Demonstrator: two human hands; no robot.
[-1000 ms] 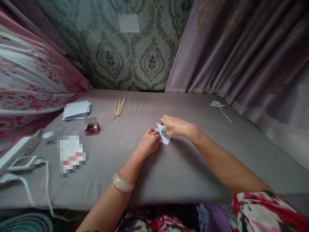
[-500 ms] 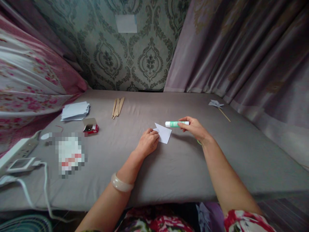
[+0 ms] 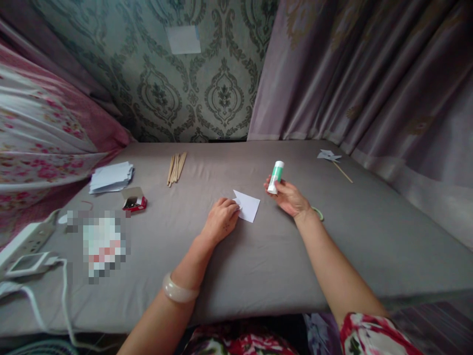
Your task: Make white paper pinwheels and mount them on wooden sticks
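Near the middle of the surface (image 3: 266,271), the white folded paper (image 3: 250,208) lies flat, one pointed flap directed toward the far edge. The left hand (image 3: 223,218), closed with curled fingers, grips the paper at its left end and holds it against the surface; a pale bangle (image 3: 179,289) encircles the left wrist. To the right of the paper, and apart from it, the right hand (image 3: 288,195) is raised palm-up above the surface, its fingers closed around a white-and-green glue stick (image 3: 276,176). The tube is tilted, its upper end leaning slightly right; a light green band (image 3: 318,213) shows at the right wrist. Toward the far left corner lies a stack of white paper (image 3: 111,177), with an open red box (image 3: 135,201) just nearer. Wooden sticks (image 3: 176,169) form a loose bundle between the stack and the middle, near the far edge. A paper pinwheel (image 3: 328,156) on a thin stick (image 3: 343,172) occupies the far right corner region. A white power strip (image 3: 26,245) lies along the left edge, beside a pixelated item (image 3: 102,245).
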